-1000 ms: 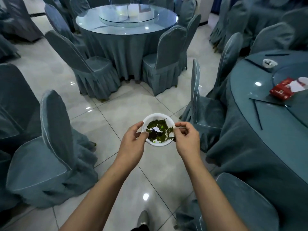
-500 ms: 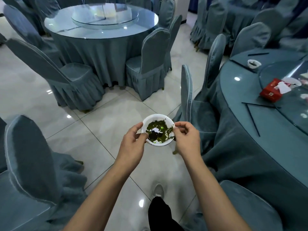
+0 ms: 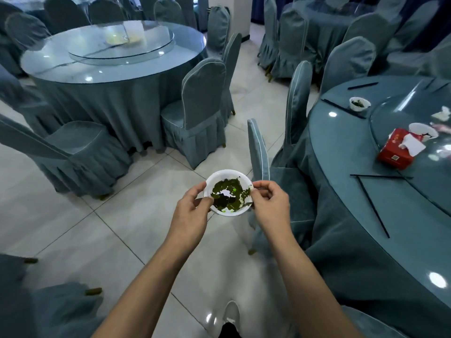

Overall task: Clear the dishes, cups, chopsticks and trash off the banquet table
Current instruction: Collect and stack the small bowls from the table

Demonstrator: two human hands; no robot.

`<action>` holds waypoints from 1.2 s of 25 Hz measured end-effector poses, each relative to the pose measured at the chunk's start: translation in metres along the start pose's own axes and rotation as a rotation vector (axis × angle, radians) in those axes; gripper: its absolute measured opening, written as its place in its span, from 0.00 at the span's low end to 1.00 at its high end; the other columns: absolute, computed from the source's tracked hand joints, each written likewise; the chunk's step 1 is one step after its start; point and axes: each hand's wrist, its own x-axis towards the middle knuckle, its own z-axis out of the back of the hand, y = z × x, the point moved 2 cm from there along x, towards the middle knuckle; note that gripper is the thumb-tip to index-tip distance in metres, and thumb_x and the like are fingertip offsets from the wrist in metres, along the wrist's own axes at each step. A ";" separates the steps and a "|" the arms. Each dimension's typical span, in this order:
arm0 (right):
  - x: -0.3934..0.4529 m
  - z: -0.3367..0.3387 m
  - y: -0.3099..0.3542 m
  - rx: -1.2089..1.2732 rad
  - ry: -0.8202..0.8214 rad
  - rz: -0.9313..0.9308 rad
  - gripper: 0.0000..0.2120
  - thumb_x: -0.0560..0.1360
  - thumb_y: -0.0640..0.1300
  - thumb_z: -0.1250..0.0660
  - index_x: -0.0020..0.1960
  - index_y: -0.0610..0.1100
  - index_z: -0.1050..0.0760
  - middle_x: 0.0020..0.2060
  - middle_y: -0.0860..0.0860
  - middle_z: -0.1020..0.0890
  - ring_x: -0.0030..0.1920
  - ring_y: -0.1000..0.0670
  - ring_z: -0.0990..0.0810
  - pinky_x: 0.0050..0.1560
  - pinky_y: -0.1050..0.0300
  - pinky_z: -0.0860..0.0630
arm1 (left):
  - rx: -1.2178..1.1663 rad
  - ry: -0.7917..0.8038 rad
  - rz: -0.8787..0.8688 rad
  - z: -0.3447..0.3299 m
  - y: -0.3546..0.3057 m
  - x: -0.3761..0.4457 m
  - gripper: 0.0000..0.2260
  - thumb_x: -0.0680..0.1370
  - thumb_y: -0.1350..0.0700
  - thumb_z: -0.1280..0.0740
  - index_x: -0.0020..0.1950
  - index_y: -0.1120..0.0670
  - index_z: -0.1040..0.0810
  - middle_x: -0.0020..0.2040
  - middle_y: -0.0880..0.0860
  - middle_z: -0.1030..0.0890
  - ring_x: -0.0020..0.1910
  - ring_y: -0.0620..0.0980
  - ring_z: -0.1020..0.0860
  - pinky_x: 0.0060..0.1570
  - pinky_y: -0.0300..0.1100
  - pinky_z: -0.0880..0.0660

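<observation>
Both hands hold a white bowl (image 3: 223, 176) smeared with dark green leftovers, out over the tiled floor. My left hand (image 3: 189, 214) grips its left rim and my right hand (image 3: 269, 206) pinches its right rim. The banquet table (image 3: 341, 215) with its blue cloth is on the right. On it lie black chopsticks (image 3: 372, 206), a red tissue box (image 3: 396, 150), a small white cup (image 3: 359, 103) with green residue, another white bowl (image 3: 422, 129) and a crumpled napkin (image 3: 441, 113).
Covered chairs stand around the table; one chair (image 3: 258, 152) is just right of the bowl. Another round table (image 3: 109, 62) with a glass turntable stands at the back left. Tiled floor (image 3: 122, 215) stretches between them. My shoe (image 3: 230, 313) shows at the bottom.
The view has swung left to right and moved forward: the far table slid left and the banquet table came further into view. Both hands keep the same hold on the bowl.
</observation>
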 end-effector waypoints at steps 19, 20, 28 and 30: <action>0.209 -0.038 0.041 0.121 -0.165 0.000 0.07 0.77 0.38 0.30 0.47 0.49 0.17 0.38 0.51 0.14 0.42 0.50 0.14 0.48 0.47 0.15 | -0.018 0.174 -0.072 -0.065 -0.074 0.232 0.18 0.82 0.58 0.37 0.71 0.49 0.25 0.43 0.35 0.16 0.50 0.39 0.17 0.55 0.40 0.23; 0.221 -0.046 0.044 0.114 -0.172 0.013 0.07 0.77 0.38 0.30 0.47 0.49 0.17 0.38 0.51 0.14 0.42 0.49 0.14 0.48 0.46 0.15 | -0.027 0.176 -0.077 -0.063 -0.078 0.248 0.17 0.82 0.58 0.37 0.71 0.50 0.25 0.44 0.37 0.15 0.50 0.39 0.17 0.56 0.41 0.23; 0.328 -0.138 0.074 0.081 -0.209 -0.004 0.09 0.78 0.39 0.30 0.47 0.52 0.16 0.42 0.52 0.13 0.47 0.48 0.14 0.51 0.45 0.16 | 0.023 0.259 -0.113 -0.033 -0.112 0.393 0.16 0.83 0.59 0.39 0.70 0.49 0.24 0.56 0.46 0.17 0.55 0.44 0.19 0.55 0.39 0.21; 0.352 -0.159 0.081 0.084 -0.223 -0.013 0.09 0.78 0.39 0.30 0.48 0.52 0.16 0.42 0.53 0.13 0.47 0.49 0.14 0.52 0.46 0.16 | 0.033 0.272 -0.107 -0.025 -0.120 0.428 0.17 0.83 0.58 0.38 0.72 0.50 0.26 0.57 0.47 0.17 0.57 0.47 0.20 0.62 0.47 0.22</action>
